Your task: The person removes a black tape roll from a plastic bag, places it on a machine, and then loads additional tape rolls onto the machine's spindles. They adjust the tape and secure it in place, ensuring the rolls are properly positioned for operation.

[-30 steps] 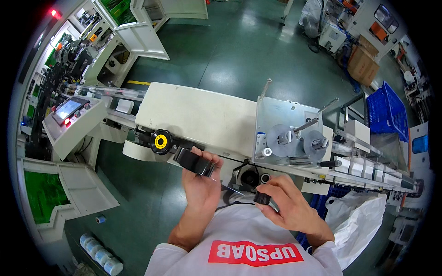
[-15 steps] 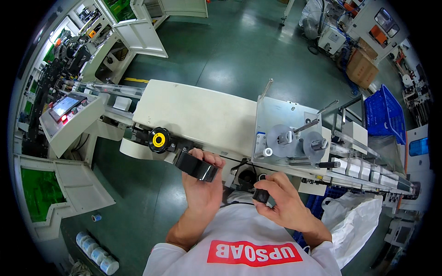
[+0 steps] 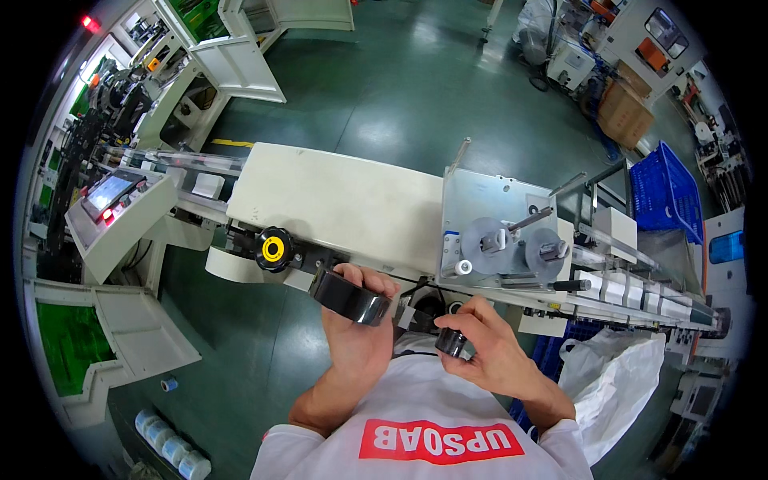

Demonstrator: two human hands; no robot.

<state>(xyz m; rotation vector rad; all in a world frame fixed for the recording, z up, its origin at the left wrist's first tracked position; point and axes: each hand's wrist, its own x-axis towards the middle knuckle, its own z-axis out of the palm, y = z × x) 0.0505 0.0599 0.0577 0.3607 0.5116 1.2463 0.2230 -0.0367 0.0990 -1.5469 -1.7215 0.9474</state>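
Observation:
My left hand (image 3: 356,348) is closed round a wide, shiny black roll of ribbon (image 3: 350,298), its fingers curled behind the roll's upper edge. Close by on the right, my right hand (image 3: 498,352) pinches a smaller black roll (image 3: 451,343) between thumb and fingers. Both rolls are held up in front of my shirt, at the near edge of a cream machine cover (image 3: 344,204). Whether a strip runs from one roll to the other, I cannot tell. A black knob with a yellow ring (image 3: 274,249) sits left of the larger roll.
On the right a metal plate (image 3: 480,192) carries spindles and clear discs (image 3: 486,240). White boxes (image 3: 614,288) line a conveyor beyond it, near a blue crate (image 3: 666,192). A control panel (image 3: 112,194) stands at left. Several rolls (image 3: 164,438) lie on the floor, lower left.
The larger roll has shifted slightly right and turned in my left hand. The smaller roll has tilted in my right hand, showing a shinier side. Both hands keep their hold.

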